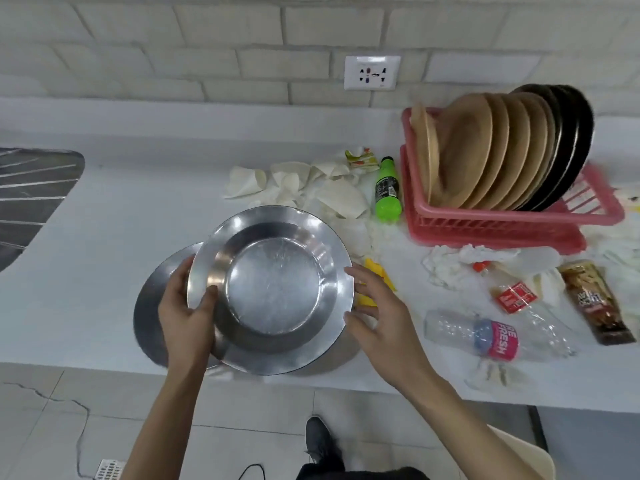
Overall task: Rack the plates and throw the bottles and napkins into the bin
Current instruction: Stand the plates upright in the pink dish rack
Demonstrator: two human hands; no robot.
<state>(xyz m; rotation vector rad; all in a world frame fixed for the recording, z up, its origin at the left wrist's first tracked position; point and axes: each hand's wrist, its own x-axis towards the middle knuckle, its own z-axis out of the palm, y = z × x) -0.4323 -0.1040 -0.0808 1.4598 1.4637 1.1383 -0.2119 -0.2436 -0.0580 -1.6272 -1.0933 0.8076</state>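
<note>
Plainly, napkins (446, 268) litter the white counter (104, 237) — brick wall (173, 46) behind.

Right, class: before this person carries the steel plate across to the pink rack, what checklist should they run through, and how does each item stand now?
1. Left hand grips the upper steel plate by its rim: ok.
2. Right hand also holds it: not ok, it is open beside the rim.
3. Lower steel plate lies flat on the counter: ok.
4. Free slot in the pink rack: cannot tell, the racked plates hide the slots.
5. Counter towards the rack free: not ok, the green bottle and napkins are in between.
</note>
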